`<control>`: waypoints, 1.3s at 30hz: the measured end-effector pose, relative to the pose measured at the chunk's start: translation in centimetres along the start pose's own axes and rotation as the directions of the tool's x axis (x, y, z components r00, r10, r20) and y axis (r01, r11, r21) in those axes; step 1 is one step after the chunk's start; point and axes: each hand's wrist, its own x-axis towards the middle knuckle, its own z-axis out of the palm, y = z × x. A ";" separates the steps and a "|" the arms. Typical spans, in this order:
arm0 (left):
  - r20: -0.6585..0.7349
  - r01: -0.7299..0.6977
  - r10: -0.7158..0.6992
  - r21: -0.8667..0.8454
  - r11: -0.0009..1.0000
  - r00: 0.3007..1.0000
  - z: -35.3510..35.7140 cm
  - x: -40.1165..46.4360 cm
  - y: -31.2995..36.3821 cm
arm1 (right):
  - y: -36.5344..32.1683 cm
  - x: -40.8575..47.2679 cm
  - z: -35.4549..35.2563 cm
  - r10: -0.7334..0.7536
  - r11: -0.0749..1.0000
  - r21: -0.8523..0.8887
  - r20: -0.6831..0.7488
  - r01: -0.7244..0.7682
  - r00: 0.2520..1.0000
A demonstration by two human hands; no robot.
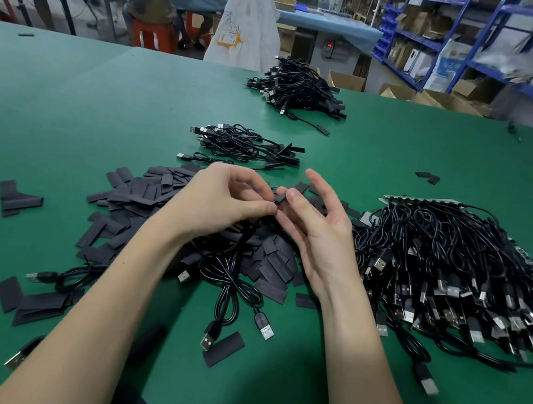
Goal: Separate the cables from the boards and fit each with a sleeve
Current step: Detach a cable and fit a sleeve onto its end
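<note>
My left hand [224,199] and my right hand [317,229] meet above a heap of flat black sleeves [144,192] on the green table [68,101]. Between their fingertips sits a small black sleeve [280,198]; my left thumb and forefinger pinch it, and my right thumb and a finger pinch its other side while the remaining right fingers spread. A black USB cable [230,285] hangs from under my left hand down to the table. At the right lies a big bundle of cables on boards [454,260].
Two piles of sleeved cables lie farther back, one in the middle [245,145] and one beyond it [299,87]. Loose sleeves [20,198] are scattered at the left and front. A person sits at a blue bench behind; shelving stands at the right.
</note>
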 end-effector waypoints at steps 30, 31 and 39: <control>0.068 -0.013 -0.006 0.285 0.958 0.998 0.2 -0.3 -0.9 | -0.3 1.0 -1.0 -0.076 0.965 -0.259 -0.183 0.027 0.980; 0.084 -0.024 0.002 0.266 0.964 0.996 -0.1 -0.3 -1.0 | -0.5 1.0 -1.1 -0.079 0.969 -0.245 -0.197 0.029 0.977; 0.358 -0.027 -0.054 0.217 0.976 0.932 -2.0 -0.7 -1.1 | -2.9 0.2 -1.6 -0.087 0.995 -0.079 -0.292 0.066 0.953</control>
